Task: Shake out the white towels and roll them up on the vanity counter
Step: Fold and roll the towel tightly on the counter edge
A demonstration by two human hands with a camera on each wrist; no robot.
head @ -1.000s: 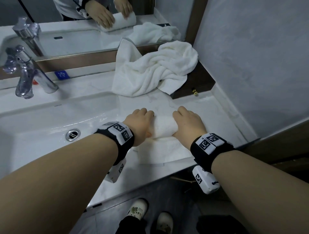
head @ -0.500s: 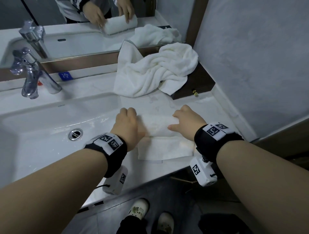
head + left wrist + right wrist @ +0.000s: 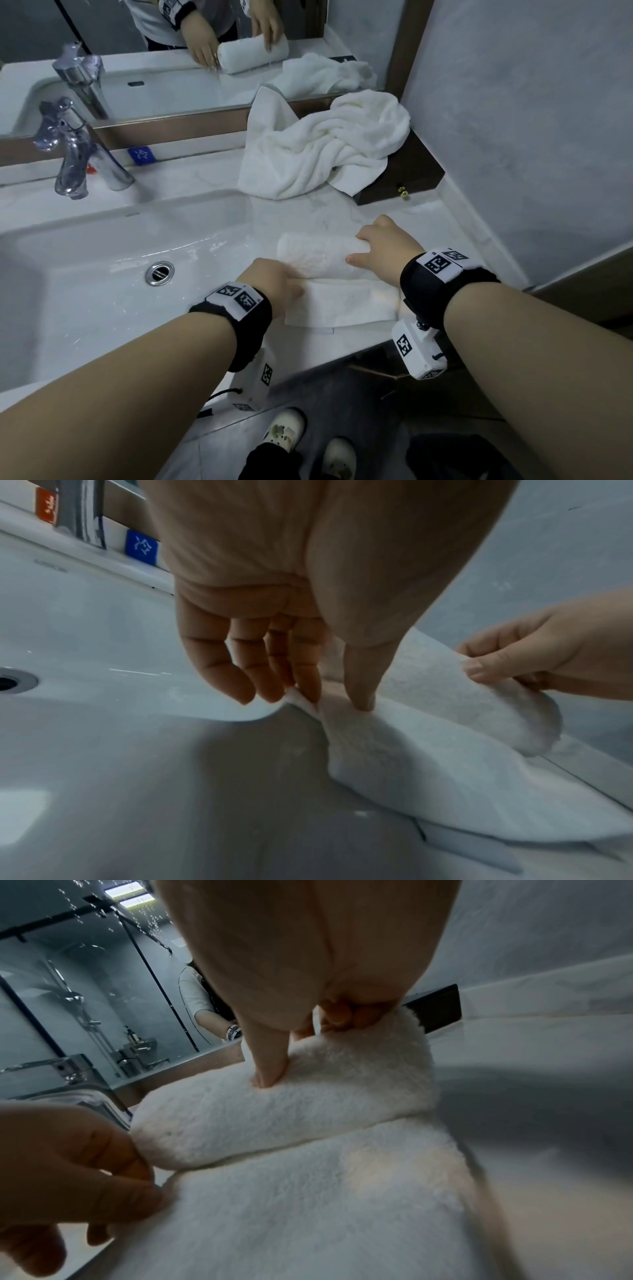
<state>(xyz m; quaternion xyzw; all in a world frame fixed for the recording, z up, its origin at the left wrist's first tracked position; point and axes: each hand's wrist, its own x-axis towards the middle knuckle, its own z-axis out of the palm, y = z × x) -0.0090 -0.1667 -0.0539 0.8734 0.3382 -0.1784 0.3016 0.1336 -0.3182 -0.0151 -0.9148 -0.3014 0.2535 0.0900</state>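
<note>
Fingers [image 3: 270,1069] around towel roll [image 3: 284,1110] ends

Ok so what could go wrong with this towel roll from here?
1. The left hand only pinches the near corner of the towel beside the sink; that end could slide over the basin edge.
2. The right hand grips just one end, so the roll may loosen or go crooked.
3. The flat tail reaches the counter edge and might drag off.

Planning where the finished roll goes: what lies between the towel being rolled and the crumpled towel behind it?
Only bare marble counter between the rolled towel and the crumpled towel, in the head view.
</note>
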